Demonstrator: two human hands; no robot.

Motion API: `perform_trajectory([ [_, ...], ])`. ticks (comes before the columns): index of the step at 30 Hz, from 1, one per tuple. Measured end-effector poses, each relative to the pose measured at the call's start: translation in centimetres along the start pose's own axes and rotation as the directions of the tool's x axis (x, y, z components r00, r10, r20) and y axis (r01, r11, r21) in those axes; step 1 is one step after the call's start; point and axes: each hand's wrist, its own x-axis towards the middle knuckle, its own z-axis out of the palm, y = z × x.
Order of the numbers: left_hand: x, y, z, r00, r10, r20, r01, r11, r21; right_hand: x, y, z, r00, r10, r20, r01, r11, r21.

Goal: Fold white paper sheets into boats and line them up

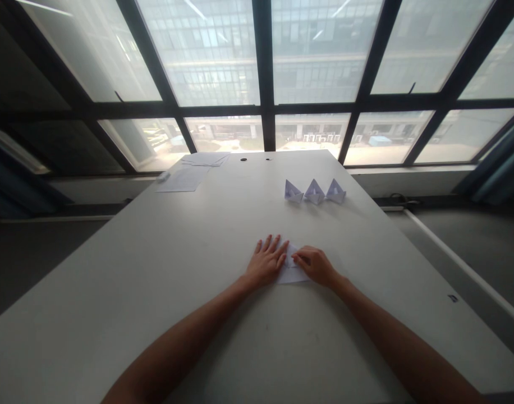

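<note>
A partly folded sheet of white paper (291,274) lies flat on the table under both hands. My left hand (267,261) rests on its left part, palm down with the fingers spread. At the paper's right side, my right hand (315,264) has its fingers curled and pinched together at a fold, and the fingertips hide the exact grip. Beyond the hands, three folded paper boats (315,192) stand in a row on the right.
The white table (223,224) stretches away to large windows (223,56). Loose paper sheets (183,178) lie at its far left. Two small dark holes sit near the far edge, and a small dark mark (453,298) is at the right edge.
</note>
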Motion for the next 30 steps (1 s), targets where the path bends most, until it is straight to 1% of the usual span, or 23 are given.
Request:
perform_trajectory([
  [4, 0.0, 0.1, -0.1, 1.000, 0.010, 0.019, -0.010, 1.000, -0.003, 0.2, -0.1, 0.8, 0.999, -0.046, 0.015, 0.047, 0.997, -0.063],
  [6, 0.1, 0.1, 0.0, 1.000, 0.002, 0.009, -0.002, 1.000, -0.005, 0.3, -0.2, 1.2, 0.996, -0.079, 0.048, 0.084, 0.989, -0.121],
  [7, 0.1, 0.1, 0.1, 1.000, -0.020, -0.008, 0.020, 1.000, -0.002, 0.2, -0.3, 1.3, 0.994, -0.085, 0.073, 0.095, 0.984, -0.153],
  [9, 0.2, -0.2, 0.3, 0.992, -0.110, -0.064, 0.111, 0.994, 0.011, 0.2, -0.4, 1.3, 0.992, -0.077, 0.105, 0.097, 0.975, -0.202],
  [12, 0.5, -0.9, 0.1, 0.953, -0.251, -0.172, 0.254, 0.967, -0.005, 0.0, -0.3, 1.2, 0.990, -0.066, 0.123, 0.093, 0.970, -0.225],
  [14, 0.7, -1.4, -0.5, 0.931, -0.280, -0.236, 0.272, 0.960, -0.064, -0.1, -0.2, 1.0, 0.991, -0.057, 0.122, 0.084, 0.970, -0.229],
  [16, 0.8, -1.6, -1.3, 0.921, -0.251, -0.299, 0.212, 0.965, -0.157, 0.0, -0.2, 1.0, 0.992, -0.050, 0.117, 0.076, 0.971, -0.228],
  [18, 0.7, -1.3, -2.0, 0.923, -0.166, -0.348, 0.080, 0.966, -0.247, 0.0, -0.1, 1.1, 0.992, -0.048, 0.113, 0.073, 0.972, -0.223],
  [20, 0.4, -0.6, -2.3, 0.941, -0.032, -0.338, -0.072, 0.954, -0.291, 0.1, -0.1, 1.2, 0.993, -0.043, 0.106, 0.065, 0.975, -0.212],
  [22, 0.0, 0.5, -2.2, 0.958, 0.097, -0.272, -0.172, 0.947, -0.271, 0.2, -0.1, 1.3, 0.994, -0.041, 0.099, 0.059, 0.979, -0.193],
  [24, -0.5, 1.4, -1.9, 0.965, 0.164, -0.203, -0.207, 0.955, -0.212, 0.3, 0.0, 1.2, 0.994, -0.048, 0.095, 0.065, 0.982, -0.176],
  [26, -0.7, 2.0, -1.5, 0.970, 0.178, -0.167, -0.206, 0.964, -0.167, 0.3, 0.1, 1.1, 0.995, -0.056, 0.088, 0.070, 0.982, -0.174],
  [30, -0.8, 1.9, -0.7, 0.976, 0.186, -0.114, -0.200, 0.972, -0.126, 0.4, 0.3, 0.9, 0.998, -0.031, 0.063, 0.043, 0.979, -0.201],
])
